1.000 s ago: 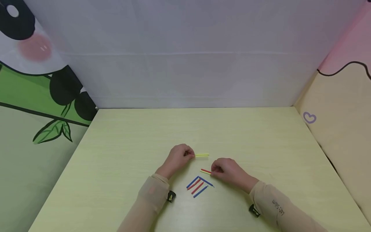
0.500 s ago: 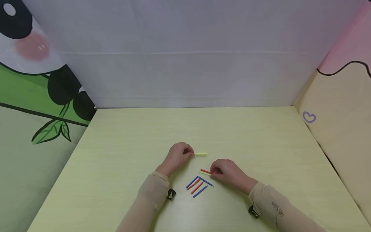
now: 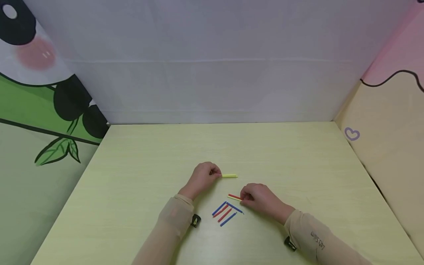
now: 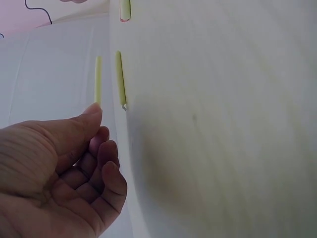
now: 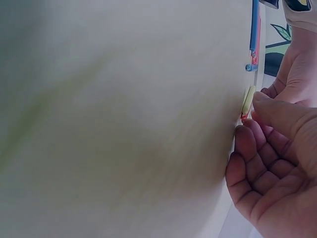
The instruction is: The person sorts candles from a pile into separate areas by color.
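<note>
My left hand (image 3: 202,179) pinches one end of a thin yellow stick (image 4: 98,79) between thumb and forefinger, its other fingers curled. Close beside it, a second yellow stick (image 4: 120,79) lies on the table, with a small pale bit at its near end. To the front right, my right hand (image 3: 263,198) has thumb and fingertips on the end of another yellow stick (image 5: 248,99). A red stick (image 3: 234,196) lies right alongside that one; the fingers partly hide both, so whether the red one is also gripped is unclear.
Just in front of the hands, blue sticks (image 3: 228,219) and red sticks (image 3: 225,215) lie slanted, roughly parallel. One blue stick (image 3: 234,207) slants the other way across their far ends. A pale wall (image 3: 218,88) stands behind the light wooden table (image 3: 149,147).
Both hands keep their places on the sticks. The two yellow sticks by the left hand shift slightly closer together, then apart a little; otherwise hardly anything moves.
</note>
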The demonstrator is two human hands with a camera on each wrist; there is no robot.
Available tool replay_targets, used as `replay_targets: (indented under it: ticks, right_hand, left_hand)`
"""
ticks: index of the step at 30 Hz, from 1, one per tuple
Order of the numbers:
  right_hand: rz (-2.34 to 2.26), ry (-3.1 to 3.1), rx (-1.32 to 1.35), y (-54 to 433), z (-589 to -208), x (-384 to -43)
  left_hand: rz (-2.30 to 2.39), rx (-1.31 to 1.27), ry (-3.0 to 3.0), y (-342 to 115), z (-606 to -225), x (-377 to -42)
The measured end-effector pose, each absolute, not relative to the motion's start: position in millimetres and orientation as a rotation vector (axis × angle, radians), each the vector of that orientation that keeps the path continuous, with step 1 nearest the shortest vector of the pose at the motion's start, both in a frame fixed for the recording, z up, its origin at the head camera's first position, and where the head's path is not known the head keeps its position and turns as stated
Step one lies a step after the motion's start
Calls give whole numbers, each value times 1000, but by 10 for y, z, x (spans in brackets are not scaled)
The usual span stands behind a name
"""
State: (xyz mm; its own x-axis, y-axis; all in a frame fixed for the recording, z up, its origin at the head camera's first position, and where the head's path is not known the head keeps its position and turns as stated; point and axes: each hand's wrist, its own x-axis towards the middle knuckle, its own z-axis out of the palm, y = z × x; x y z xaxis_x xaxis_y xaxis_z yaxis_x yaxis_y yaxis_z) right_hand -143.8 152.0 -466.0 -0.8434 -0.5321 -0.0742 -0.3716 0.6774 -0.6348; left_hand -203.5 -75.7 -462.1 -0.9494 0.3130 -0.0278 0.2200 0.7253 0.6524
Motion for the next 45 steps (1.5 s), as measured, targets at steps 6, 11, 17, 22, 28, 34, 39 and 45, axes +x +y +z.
replay_targets:
  ticks: [6,11,17,22,28,34,39,45]
  right_hand:
    - [-918,2637,-730,1522,-4658,-1427]
    - [-916,2639,-748,1523,-4651,-1425]
    - [-905,2641,-746,1524,-4652,-1422]
    - [-889,2657,-765,1533,-4656,-1426]
    - [-891,2655,-782,1539,-4652,-1426]
    - [-888,2654,-786,1532,-4640,-1419]
    - [-883,2649,-785,1527,-4636,-1421]
    - [-879,2653,-774,1534,-4617,-1420]
  left_hand:
    - [1029,438,2788,-761,-4654,-2058]
    - [1038,432,2778,-758,-4653,-2073]
    - [1031,402,2767,-751,-4656,-2088]
    - [1019,365,2759,-741,-4657,-2096]
    - [1013,365,2756,-731,-4658,-2095]
    - [1003,371,2759,-724,-4666,-2106]
    - [982,380,2767,-720,-4678,-2117]
    - [982,387,2760,-716,-4681,-2124]
